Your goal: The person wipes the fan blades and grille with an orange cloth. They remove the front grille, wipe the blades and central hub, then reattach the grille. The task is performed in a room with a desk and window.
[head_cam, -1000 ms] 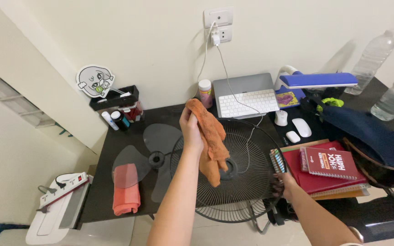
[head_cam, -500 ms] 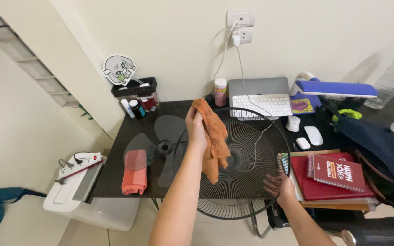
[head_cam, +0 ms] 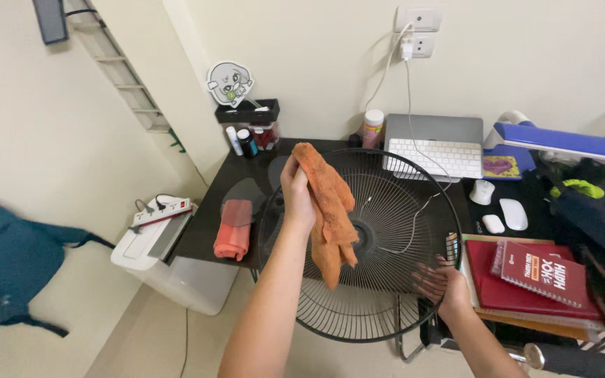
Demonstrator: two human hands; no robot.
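A single view, from a camera worn on the person's head. It looks steeply down and forward over a dark tabletop (head_cam: 211,224) toward a cream wall (head_cam: 526,56) across the top of the frame. Both forearms rise from the bottom edge, close to the lens. The floor (head_cam: 106,329) shows at lower left, farther away. No second view shares the scene.

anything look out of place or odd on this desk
Yes: a round black fan grille lies across the desk, its near half overhanging the front edge, steadied by the right hand. The left hand holds an orange cloth above it. Nothing looks spilled.
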